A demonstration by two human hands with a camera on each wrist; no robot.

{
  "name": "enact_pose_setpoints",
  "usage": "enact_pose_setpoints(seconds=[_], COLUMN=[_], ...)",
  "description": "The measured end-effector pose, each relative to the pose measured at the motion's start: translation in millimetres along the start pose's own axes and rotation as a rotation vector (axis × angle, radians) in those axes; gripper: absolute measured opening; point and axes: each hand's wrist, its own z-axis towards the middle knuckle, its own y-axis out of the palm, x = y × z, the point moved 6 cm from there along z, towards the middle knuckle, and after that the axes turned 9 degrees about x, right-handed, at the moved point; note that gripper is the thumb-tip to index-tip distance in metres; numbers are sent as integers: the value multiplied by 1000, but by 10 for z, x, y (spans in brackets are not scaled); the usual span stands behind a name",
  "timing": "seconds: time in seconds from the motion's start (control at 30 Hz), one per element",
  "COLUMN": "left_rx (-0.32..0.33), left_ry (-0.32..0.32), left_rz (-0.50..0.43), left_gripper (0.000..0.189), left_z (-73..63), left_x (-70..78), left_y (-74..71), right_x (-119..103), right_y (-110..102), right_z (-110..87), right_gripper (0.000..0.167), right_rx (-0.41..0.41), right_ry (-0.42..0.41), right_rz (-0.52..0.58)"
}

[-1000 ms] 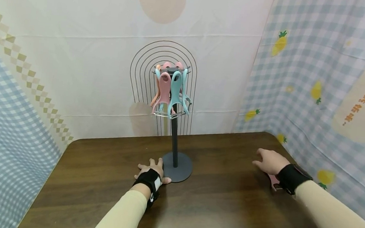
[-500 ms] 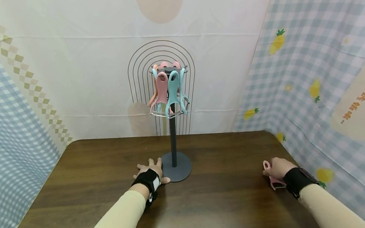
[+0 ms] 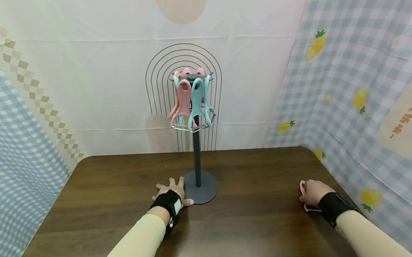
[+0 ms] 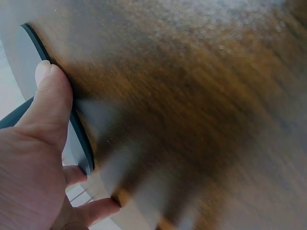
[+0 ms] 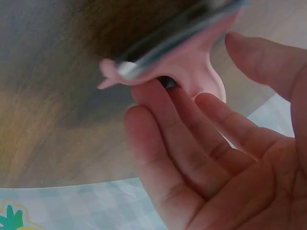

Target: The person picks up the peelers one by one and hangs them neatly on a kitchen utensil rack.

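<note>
A dark grey rack (image 3: 197, 152) with a round base stands on the table, with several pink and light blue Y-shaped peelers (image 3: 196, 99) hanging from its top. My left hand (image 3: 173, 192) lies beside the base with fingers spread. In the left wrist view its thumb (image 4: 50, 96) rests on the rim of the base (image 4: 81, 139). Far to the right, my right hand (image 3: 314, 191) grips a pink peeler (image 3: 302, 187) low at the table. The right wrist view shows that peeler (image 5: 192, 62) between thumb and fingers, its metal blade blurred; the hand partly hides it in the head view.
The brown wooden table (image 3: 241, 228) spreads under both hands. A white patterned cloth (image 3: 104, 76) hangs behind it. Blue checked cloths hang at the left (image 3: 3, 161) and right (image 3: 339, 94), the right one close to my right hand.
My right hand has come down onto the pink peeler, and its fingers have closed around it. The left hand stays at the rack's base.
</note>
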Motion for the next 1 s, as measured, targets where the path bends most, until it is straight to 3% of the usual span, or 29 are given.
enact_pose_setpoints(seconds=[0.63,0.77,1.0], left_rx=[19,25,20], left_ry=[17,22,10], left_rz=[0,-3,-15], left_gripper=[98,98,99], left_z=[-56,-60,-48], left_x=[1,9,-17], left_y=[-31,-35,-18], right_x=[-192,-181,-145], right_y=[-84,-81,-103], right_z=[-89,-87,-67], right_gripper=[17,21,11], right_rx=[107,107,101], right_ry=[-14,-24,-16], right_rz=[-105,-97,-91])
